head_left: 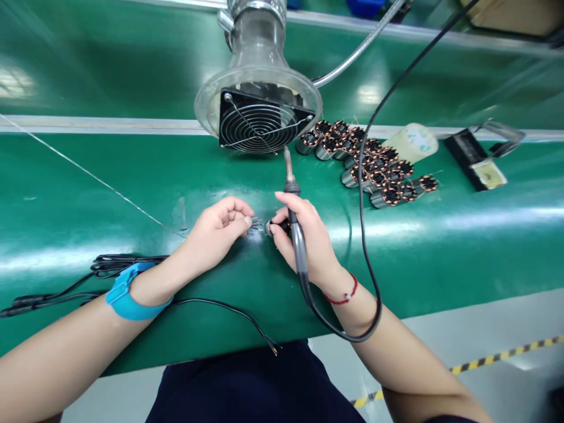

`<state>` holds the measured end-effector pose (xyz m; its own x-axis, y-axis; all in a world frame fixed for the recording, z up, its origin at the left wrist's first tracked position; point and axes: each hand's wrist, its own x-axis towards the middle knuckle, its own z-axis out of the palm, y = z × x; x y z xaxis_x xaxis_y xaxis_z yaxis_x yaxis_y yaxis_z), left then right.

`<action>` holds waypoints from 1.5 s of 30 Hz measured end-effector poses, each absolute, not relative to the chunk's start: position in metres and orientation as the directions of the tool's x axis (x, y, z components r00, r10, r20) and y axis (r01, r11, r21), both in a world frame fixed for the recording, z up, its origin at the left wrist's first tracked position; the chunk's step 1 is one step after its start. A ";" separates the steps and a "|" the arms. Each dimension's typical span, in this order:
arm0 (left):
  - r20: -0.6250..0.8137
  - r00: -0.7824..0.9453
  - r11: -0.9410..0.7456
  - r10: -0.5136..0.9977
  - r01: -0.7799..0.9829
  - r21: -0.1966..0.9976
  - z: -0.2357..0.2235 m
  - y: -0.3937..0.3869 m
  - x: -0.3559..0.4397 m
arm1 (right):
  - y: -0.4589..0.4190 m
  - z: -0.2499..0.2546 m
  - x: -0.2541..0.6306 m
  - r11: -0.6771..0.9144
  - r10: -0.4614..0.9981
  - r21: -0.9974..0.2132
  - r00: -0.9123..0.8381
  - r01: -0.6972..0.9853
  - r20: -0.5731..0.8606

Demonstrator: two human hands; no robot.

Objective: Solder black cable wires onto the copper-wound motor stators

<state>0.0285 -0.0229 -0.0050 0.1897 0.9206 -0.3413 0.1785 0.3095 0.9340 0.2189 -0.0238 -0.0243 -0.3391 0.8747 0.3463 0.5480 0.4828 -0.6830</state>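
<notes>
Clock: centred on your hands, 12 o'clock straight ahead.

Item: small metal-cased cylinder, at the centre, held just above the green conveyor belt; fingertips hide part of it.

Handling: likely light and stiff in the body, but slippery and easily dropped. Take hold of the metal case, not the thin wire leads, which look soft and fragile.

Left hand: clenched in a pinch on the thin wire leads, at 9 o'clock from the cylinder.

Right hand: fingertips grasp the cylinder; the palm and remaining fingers wrap the soldering iron, its tip angled toward 12 o'clock.

Wrists: blue anti-static strap on your left, red string bracelet on your right.

Nearby: fume extractor fan at 12 o'clock; copper-wound motor stators grouped at 1 o'clock; pale tape roll just beyond them, at 2 o'clock.
</notes>
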 end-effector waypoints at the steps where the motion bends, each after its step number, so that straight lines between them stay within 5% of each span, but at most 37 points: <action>1: -0.340 0.184 0.314 0.922 0.158 0.936 -0.006 -0.023 0.028 | -0.026 -0.024 0.218 0.514 0.857 -0.673 -0.347 0.532 0.380; 11: -0.225 0.181 0.194 0.957 0.175 0.965 -0.006 -0.027 0.027 | -0.032 -0.024 0.207 0.557 0.830 -0.680 -0.354 0.477 0.432; 23: 0.096 0.351 -0.255 0.931 0.441 0.860 -0.007 -0.035 0.022 | -0.032 -0.031 0.206 0.464 0.879 -0.818 -0.292 0.339 0.378; 32: -0.002 0.293 -0.180 0.956 0.591 0.786 -0.005 -0.032 0.023 | -0.027 -0.028 0.227 0.470 0.857 -0.806 -0.403 0.359 0.320; 45: -0.009 0.212 -0.124 0.977 0.602 0.789 -0.008 -0.031 0.025 | -0.024 -0.023 0.208 0.520 0.854 -0.591 -0.394 0.616 0.340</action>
